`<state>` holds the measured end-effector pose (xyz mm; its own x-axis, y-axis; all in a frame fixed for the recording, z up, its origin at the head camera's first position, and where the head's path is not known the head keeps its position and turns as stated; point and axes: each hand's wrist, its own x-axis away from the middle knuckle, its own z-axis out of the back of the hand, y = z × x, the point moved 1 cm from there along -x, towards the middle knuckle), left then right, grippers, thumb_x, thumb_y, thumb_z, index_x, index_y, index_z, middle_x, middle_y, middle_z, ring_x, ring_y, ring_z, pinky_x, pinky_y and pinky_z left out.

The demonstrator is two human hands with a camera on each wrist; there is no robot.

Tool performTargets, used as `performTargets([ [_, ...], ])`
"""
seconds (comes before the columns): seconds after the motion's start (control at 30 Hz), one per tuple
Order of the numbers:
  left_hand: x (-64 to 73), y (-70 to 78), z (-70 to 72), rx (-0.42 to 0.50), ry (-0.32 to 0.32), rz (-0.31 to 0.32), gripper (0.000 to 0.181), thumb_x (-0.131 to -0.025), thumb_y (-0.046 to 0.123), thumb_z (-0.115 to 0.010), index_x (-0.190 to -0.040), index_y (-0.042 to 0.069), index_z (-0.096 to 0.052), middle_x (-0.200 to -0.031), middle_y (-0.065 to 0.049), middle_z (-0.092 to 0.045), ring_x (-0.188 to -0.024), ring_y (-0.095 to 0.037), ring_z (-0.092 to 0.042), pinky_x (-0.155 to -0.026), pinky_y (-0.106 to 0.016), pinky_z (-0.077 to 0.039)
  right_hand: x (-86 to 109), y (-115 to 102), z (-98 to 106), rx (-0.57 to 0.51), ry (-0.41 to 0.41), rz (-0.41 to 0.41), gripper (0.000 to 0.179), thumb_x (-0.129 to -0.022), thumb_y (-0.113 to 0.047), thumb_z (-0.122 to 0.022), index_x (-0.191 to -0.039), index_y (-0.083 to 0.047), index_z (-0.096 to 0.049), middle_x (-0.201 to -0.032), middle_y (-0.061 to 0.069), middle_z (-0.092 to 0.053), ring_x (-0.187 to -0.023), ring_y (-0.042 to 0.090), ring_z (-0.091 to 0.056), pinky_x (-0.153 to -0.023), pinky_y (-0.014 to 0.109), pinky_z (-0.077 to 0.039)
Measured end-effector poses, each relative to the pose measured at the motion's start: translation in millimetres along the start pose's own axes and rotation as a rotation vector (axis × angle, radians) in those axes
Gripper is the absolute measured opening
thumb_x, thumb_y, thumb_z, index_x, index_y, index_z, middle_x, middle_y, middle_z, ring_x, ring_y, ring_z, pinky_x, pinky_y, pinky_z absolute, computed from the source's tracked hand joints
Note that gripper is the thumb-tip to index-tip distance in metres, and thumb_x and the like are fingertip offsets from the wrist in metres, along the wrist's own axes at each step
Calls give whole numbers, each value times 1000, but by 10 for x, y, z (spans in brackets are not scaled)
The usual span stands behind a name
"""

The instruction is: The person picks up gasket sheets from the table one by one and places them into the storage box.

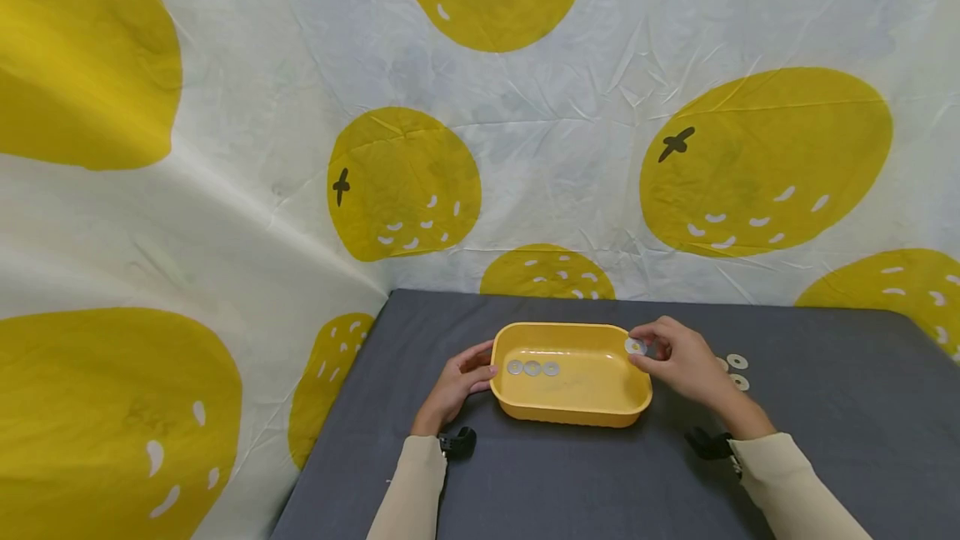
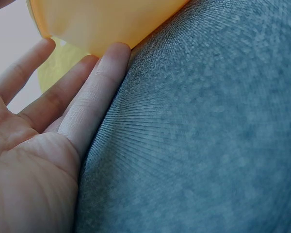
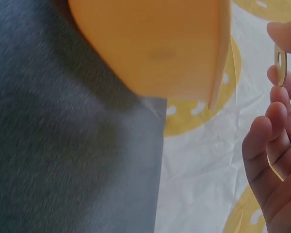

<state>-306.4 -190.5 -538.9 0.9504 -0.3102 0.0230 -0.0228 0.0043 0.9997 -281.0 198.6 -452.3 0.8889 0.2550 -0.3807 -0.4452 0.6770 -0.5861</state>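
Note:
In the head view a yellow rectangular tray [image 1: 577,415] with rounded corners sits on the table. Three flat metal washers [image 1: 527,371] lie in a row on its floor, towards the left end. My left hand [image 1: 452,386] touches the tray's left end, its fairly straight fingers [image 2: 89,99] against the outer wall in the left wrist view. My right hand [image 1: 686,361] pinches another washer [image 3: 282,75] between thumb and fingertips, on edge in the right wrist view. That hand is at the tray's right rim, with the washer over the far right corner.
To the right of the tray, partly behind my right hand, lie a few more washers [image 1: 732,362] on the dark grey cloth [image 1: 555,482]. A white sheet [image 1: 562,173] with yellow fruit shapes hangs behind the table and along the left.

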Motion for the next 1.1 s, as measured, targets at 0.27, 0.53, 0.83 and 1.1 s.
performTargets([
  [0.27,-3,8,-1,-2,6,7,62,-96,24,-73,-153,17,-49,-148,-19,-55,-126,-31,-64,-96,-33,-59,-106,-103,-105,-17,-7,63,26,-86,-19,-84,-109,-8,-76,-87,5,-60,-67,5,-43,-58,24,-38],
  [0.53,-10,3,2,-3,15,11,61,-96,26,-74,-152,19,-51,-147,-16,-58,-123,-27,-66,-95,-33,-60,-193,-179,-273,-38,-66,13,26,-86,-22,-84,-109,-10,-77,-91,2,-62,-70,8,-46,-58,23,-41],
  [0.83,-8,-5,4,-1,11,8,61,-97,23,-72,-153,16,-49,-148,-20,-56,-127,-31,-64,-97,-35,-59,-264,-256,-467,-59,-101,4,29,-88,-23,-82,-112,-9,-75,-94,4,-62,-72,13,-46,-59,25,-40],
  [1.1,-3,-16,2,-7,11,-1,61,-97,24,-73,-153,15,-50,-146,-19,-57,-124,-29,-65,-96,-35,-59,-318,-314,-613,-61,-105,-5,28,-88,-20,-82,-112,-8,-76,-93,4,-61,-72,13,-46,-61,25,-40],
])
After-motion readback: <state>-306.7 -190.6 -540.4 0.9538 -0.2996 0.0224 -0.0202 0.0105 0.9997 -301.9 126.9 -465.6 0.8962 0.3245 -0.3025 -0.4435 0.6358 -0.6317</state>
